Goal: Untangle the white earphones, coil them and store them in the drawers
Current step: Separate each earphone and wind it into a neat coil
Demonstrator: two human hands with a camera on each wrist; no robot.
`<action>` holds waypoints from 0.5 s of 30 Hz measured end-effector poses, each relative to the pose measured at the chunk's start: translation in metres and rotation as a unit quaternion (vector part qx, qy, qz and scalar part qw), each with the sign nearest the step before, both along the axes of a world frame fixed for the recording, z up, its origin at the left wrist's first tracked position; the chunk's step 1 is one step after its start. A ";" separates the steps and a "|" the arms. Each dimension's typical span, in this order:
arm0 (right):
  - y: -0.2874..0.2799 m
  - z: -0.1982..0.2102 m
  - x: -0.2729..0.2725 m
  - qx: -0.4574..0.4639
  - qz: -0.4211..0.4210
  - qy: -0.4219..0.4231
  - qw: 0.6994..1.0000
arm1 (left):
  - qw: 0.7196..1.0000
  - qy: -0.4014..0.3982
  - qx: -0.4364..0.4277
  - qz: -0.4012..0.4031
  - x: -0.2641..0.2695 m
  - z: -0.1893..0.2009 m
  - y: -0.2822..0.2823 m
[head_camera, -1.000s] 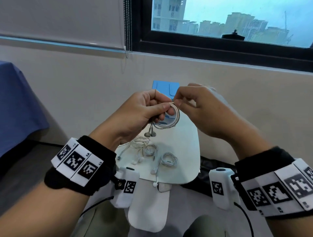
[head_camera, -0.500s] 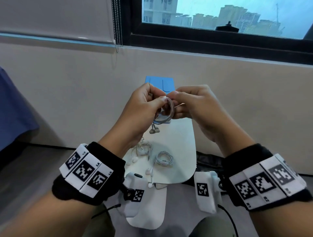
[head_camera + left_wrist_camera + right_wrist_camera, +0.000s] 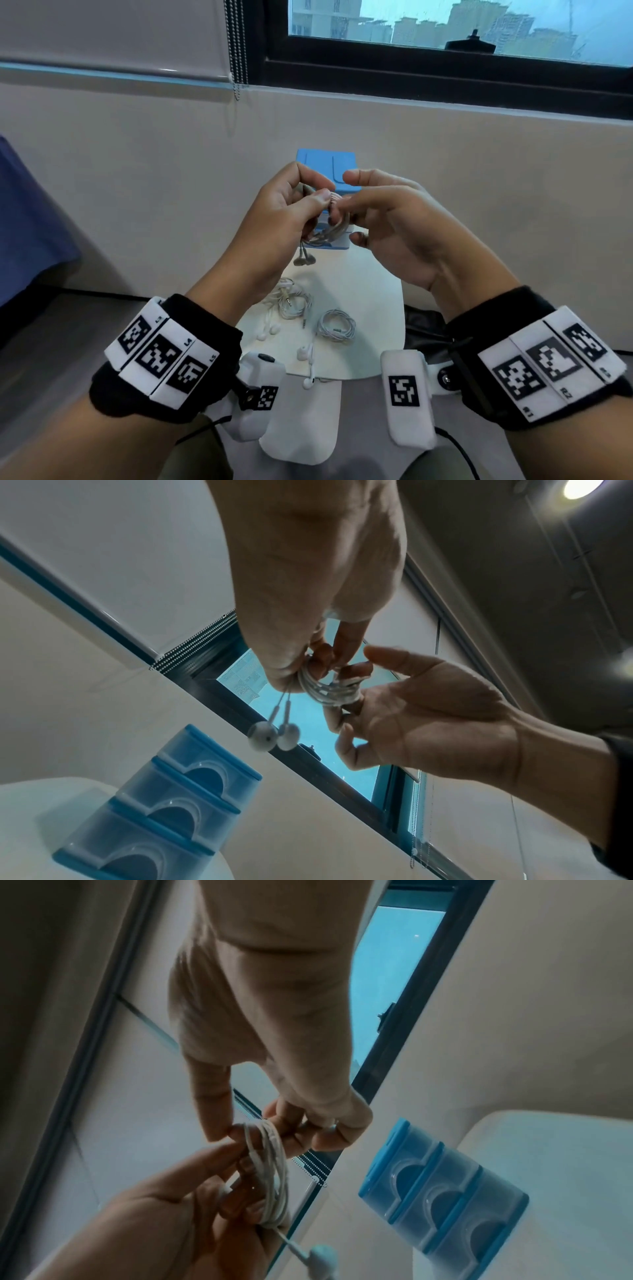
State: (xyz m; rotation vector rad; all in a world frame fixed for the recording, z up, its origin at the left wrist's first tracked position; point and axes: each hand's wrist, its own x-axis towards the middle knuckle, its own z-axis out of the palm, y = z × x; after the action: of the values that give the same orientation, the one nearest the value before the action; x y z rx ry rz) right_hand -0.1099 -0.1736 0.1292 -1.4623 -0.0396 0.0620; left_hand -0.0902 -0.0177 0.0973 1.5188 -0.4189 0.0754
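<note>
I have one set of white earphones (image 3: 329, 229) wound into a small coil and held up in the air between my two hands, above the far end of the white table (image 3: 370, 308) and just in front of the blue drawers (image 3: 325, 164). The coil stands roughly on edge, its ring hanging downward from my grip, and its two earbuds (image 3: 272, 737) dangle straight down side by side on short stems beneath my left hand (image 3: 274, 219).

My left hand comes in from the left with the wrist raised and the palm turned inward; thumb and fingers are curled and pinch the top of the coil. My right hand (image 3: 394, 226) meets it from the right, palm turned up and toward me. Its thumb sticks out free on top, while its fingertips (image 3: 322, 1139) are bent in against the loops; the wrist views show strands running across those fingers, so I am holding the coil on that side too.

Below my hands, on the table, lie two more wound sets (image 3: 337, 325) and a looser tangle (image 3: 291, 301) with earbuds spilling toward the near edge. The drawers, three stacked with scooped handles, stand at the table's far end against the wall
</note>
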 end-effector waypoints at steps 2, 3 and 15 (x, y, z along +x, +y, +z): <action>-0.002 0.001 -0.002 -0.028 0.026 -0.014 0.999 | 1.000 -0.008 0.008 -0.002 -0.001 0.000 -0.001; -0.003 0.001 -0.002 -0.069 0.034 -0.033 0.996 | 1.000 -0.011 0.012 0.000 -0.001 0.000 -0.002; -0.006 0.002 -0.001 -0.541 -0.078 -0.215 0.809 | 0.973 -0.070 0.206 0.081 0.004 0.005 -0.009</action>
State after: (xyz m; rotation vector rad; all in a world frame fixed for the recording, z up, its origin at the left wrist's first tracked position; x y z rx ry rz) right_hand -0.1106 -0.1793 0.1310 -2.6028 -0.2937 -0.4617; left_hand -0.0858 -0.0271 0.1025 1.9655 -0.4393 0.2372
